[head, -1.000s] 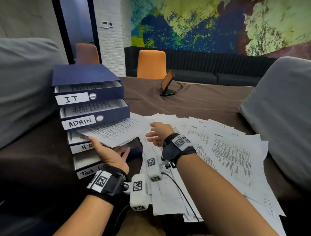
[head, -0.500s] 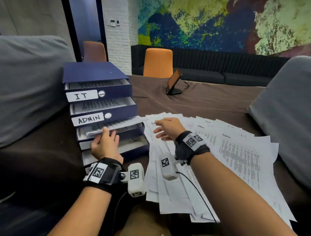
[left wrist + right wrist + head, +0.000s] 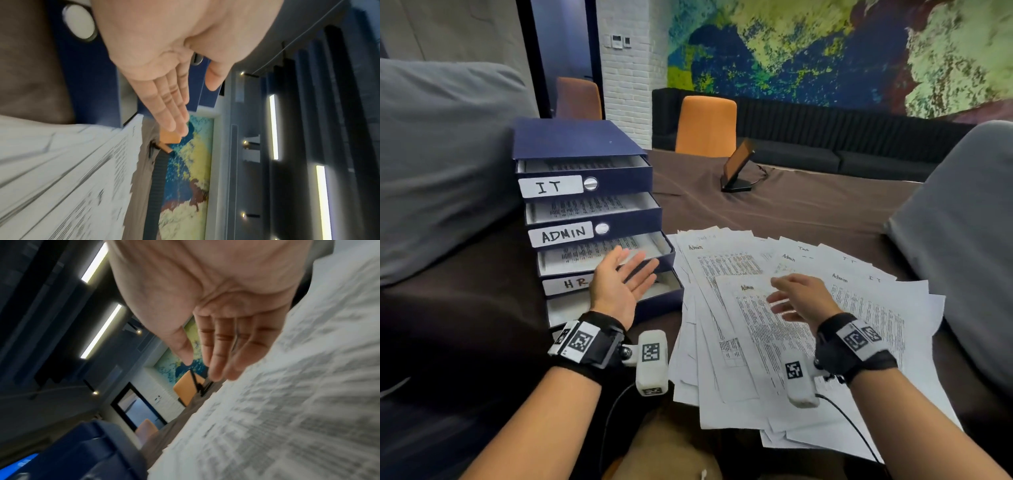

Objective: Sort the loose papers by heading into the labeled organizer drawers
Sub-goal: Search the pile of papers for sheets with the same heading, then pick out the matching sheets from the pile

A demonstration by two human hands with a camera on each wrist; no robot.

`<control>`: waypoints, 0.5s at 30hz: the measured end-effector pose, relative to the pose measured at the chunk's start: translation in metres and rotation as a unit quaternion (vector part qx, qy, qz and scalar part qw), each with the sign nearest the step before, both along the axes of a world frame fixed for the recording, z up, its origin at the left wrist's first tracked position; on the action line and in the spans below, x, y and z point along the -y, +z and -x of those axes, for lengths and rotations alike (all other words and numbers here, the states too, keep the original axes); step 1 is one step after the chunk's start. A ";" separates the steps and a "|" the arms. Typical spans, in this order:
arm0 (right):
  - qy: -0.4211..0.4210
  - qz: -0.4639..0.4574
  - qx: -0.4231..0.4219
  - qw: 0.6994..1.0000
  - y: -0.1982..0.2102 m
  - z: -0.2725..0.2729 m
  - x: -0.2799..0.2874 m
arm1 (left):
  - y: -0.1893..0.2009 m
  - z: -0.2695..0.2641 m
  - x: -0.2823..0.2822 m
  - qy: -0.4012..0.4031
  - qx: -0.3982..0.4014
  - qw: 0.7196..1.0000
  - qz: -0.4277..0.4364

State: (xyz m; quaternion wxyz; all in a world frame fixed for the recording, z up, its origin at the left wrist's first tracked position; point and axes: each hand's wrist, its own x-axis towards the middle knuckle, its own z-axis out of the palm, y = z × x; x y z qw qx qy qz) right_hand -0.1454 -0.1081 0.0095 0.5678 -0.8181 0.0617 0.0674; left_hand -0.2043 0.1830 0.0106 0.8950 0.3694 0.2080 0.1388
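The dark blue organizer (image 3: 571, 140) stands at the left with its drawers pulled out: IT (image 3: 550, 186), ADMIN (image 3: 561, 235), HR (image 3: 571, 283) and a bottom drawer (image 3: 664, 298) whose label is hidden. A printed sheet (image 3: 599, 255) lies in the HR drawer. My left hand (image 3: 630, 270) (image 3: 185, 97) hovers in front of that drawer, fingers straight, holding nothing. The loose papers (image 3: 876, 308) fan across the table on the right, with a sheet headed "Admin" (image 3: 748, 287) on top. Over them floats my right hand (image 3: 791, 298) (image 3: 205, 353), empty, fingers relaxed.
Grey cushions flank the table at the left (image 3: 441, 164) and at the right (image 3: 962, 240). A tablet on a stand (image 3: 738, 168) sits on the brown tablecloth (image 3: 791, 212) behind the papers. An orange chair (image 3: 705, 125) and a black sofa stand beyond.
My left hand slid its sheet into the HR drawer, let go and drew back open. My right hand moved right and nearer over the paper pile.
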 end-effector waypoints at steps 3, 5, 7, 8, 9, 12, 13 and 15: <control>-0.089 0.070 -0.015 0.993 -0.010 0.001 0.037 | -0.005 0.003 0.024 -0.107 -0.023 0.994 -0.007; -0.119 0.176 -0.016 0.977 -0.014 0.001 0.059 | -0.013 0.003 0.046 -0.182 -0.035 0.982 -0.029; -0.125 0.238 -0.061 0.961 -0.015 0.005 0.074 | -0.024 0.002 0.068 -0.241 -0.051 0.968 -0.051; -0.122 0.254 -0.090 0.955 -0.018 0.008 0.080 | -0.030 0.002 0.077 -0.266 -0.061 0.961 -0.056; -0.118 0.268 -0.115 0.949 -0.022 0.010 0.085 | -0.037 0.002 0.084 -0.286 -0.073 0.954 -0.058; -0.110 0.285 -0.142 0.941 -0.033 0.016 0.092 | -0.057 0.001 0.095 -0.325 -0.113 0.936 -0.071; -0.105 0.289 -0.145 0.940 -0.038 0.016 0.094 | -0.062 0.001 0.096 -0.330 -0.125 0.932 -0.081; -0.093 0.292 -0.149 0.940 -0.045 0.019 0.095 | -0.069 0.001 0.097 -0.326 -0.137 0.931 -0.093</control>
